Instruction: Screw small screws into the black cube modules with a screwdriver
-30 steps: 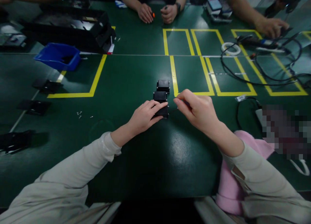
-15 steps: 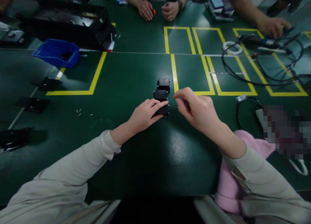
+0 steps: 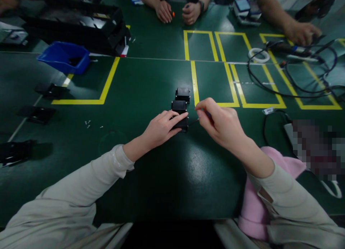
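Three small black boxes stand in a row on the green table (image 3: pixel 151 80): the far box (image 3: pixel 183 94), the middle box (image 3: pixel 179 105) and the nearest box (image 3: pixel 182 124). My left hand (image 3: pixel 161 128) lies over the nearest box, its fingers curled round it and holding it down. Just right of that box, my right hand (image 3: pixel 219 123) is pinched on a thin dark tool (image 3: pixel 194 121) whose tip points at the box's right side. Most of the tool is hidden in the hand.
A blue bin (image 3: pixel 64 57) and a big black case (image 3: pixel 81 26) stand far left. Flat black parts (image 3: pixel 37 114) lie along the left. Tiny screws (image 3: pixel 87 123) are scattered. Cables (image 3: pixel 283 76) cross yellow-taped boxes at right. Other people's hands (image 3: pixel 178 12) work opposite. A pink cloth (image 3: pixel 269 191) lies near right.
My right hand has shifted slightly, keeping the tool tip near the nearest box. My left hand stays on that box. The view has crept a little.
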A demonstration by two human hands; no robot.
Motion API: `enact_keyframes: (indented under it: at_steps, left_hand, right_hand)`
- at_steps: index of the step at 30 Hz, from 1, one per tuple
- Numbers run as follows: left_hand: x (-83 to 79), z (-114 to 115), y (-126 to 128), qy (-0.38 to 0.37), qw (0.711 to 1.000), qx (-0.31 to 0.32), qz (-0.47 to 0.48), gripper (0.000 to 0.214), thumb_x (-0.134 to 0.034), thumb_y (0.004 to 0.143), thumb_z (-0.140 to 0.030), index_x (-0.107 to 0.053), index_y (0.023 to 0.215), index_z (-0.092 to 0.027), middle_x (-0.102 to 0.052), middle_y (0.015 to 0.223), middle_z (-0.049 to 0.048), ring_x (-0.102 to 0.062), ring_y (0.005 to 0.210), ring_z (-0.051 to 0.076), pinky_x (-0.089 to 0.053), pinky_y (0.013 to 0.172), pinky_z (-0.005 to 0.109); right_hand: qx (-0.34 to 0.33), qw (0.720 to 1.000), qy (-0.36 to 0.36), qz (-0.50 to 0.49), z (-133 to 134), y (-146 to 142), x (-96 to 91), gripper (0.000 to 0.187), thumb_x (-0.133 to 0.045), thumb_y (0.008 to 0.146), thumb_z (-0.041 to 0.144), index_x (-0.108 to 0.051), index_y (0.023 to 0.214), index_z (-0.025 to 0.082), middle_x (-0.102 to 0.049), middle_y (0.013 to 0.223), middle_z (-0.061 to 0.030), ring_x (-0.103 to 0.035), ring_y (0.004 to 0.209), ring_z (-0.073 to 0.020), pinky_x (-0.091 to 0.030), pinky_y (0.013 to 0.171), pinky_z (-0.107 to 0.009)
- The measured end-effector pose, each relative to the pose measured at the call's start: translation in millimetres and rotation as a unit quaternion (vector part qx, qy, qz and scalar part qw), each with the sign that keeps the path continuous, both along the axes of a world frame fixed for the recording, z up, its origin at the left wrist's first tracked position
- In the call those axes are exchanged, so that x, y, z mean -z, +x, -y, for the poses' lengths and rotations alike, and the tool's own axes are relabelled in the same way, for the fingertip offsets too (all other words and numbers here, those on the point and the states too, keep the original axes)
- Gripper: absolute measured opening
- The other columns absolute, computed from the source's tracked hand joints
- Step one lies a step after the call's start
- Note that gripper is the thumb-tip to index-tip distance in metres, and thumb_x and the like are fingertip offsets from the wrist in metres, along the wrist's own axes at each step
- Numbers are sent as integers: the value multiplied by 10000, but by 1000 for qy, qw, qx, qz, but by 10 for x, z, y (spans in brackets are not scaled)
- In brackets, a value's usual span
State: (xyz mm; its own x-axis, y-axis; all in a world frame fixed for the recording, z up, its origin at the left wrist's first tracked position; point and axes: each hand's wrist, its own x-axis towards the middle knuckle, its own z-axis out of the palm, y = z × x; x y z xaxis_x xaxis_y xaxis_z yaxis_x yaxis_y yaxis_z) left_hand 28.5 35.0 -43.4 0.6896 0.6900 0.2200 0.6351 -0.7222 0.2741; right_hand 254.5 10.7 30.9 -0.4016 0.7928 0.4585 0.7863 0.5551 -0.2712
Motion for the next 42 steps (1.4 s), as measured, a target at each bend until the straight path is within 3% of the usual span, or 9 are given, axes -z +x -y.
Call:
enact_keyframes:
  at_steps: [3,8,14,19,25,29,35,39,42]
  left_hand:
    - [-4,0,1,2,1000,0,3,523,-566,1000,-308,-447,1497,-197,-610,1276,114,-567,1068,263,-516,926,411]
    - [-12,-7,4,-4,1000,6,10,505,-562,998,-290,-458,1485,-207,-609,1265,113,-572,1082,257,-505,948,410]
    - [-3,-11,2,6,1000,5,5,516,-560,1000,-296,-444,1494,-196,-606,1273,117,-566,1071,264,-508,934,412]
    - [-1,-11,-1,-1,1000,9,5,514,-560,1003,-295,-446,1495,-199,-602,1273,114,-565,1092,262,-504,959,417]
    - [-11,-9,3,3,1000,3,3,515,-565,1001,-304,-455,1491,-193,-609,1274,118,-565,1072,265,-508,942,416]
    - [-16,-12,5,-5,1000,6,3,507,-551,1006,-298,-454,1493,-193,-605,1274,120,-564,1085,263,-501,956,417]
    - [2,-15,-3,7,1000,6,12,505,-554,1003,-304,-455,1487,-201,-607,1272,119,-568,1074,262,-500,943,410]
    - [2,-17,-6,-1,1000,9,7,507,-552,1006,-302,-451,1491,-195,-600,1278,124,-566,1095,264,-500,960,419]
    - [2,-19,-7,-3,1000,10,4,509,-545,1009,-305,-444,1495,-194,-601,1276,124,-561,1103,267,-501,967,427]
  right_hand:
    - [9,1000,-15,11,3,9,-11,314,-433,1003,345,-657,932,137,-594,573,0,-560,484,-120,-293,504,-238]
    - [13,999,-38,-5,-2,4,-20,269,-411,967,248,-633,1078,143,-646,647,-4,-551,497,-104,-294,522,-238]
    - [15,999,-41,8,-1,9,-27,315,-432,997,359,-662,955,147,-595,585,-1,-542,495,-115,-290,518,-241]
    - [7,999,-44,-8,0,10,-35,272,-407,981,269,-632,1068,141,-658,687,-18,-576,531,-112,-302,531,-238]
    - [14,998,-57,10,2,20,-50,285,-441,991,356,-645,956,159,-546,563,24,-498,478,-99,-257,509,-234]
    - [6,999,-52,-9,-3,18,-47,260,-417,976,263,-630,1066,143,-633,660,-1,-544,514,-102,-283,522,-235]
    - [19,998,-61,16,1,28,-52,299,-440,993,375,-648,956,164,-580,581,14,-524,504,-107,-272,523,-235]
    - [8,998,-66,4,5,27,-59,284,-413,980,284,-639,1088,149,-634,644,2,-547,511,-113,-283,524,-238]
    - [4,998,-59,-2,11,24,-68,273,-416,973,269,-639,1066,141,-617,633,5,-541,516,-108,-293,534,-237]
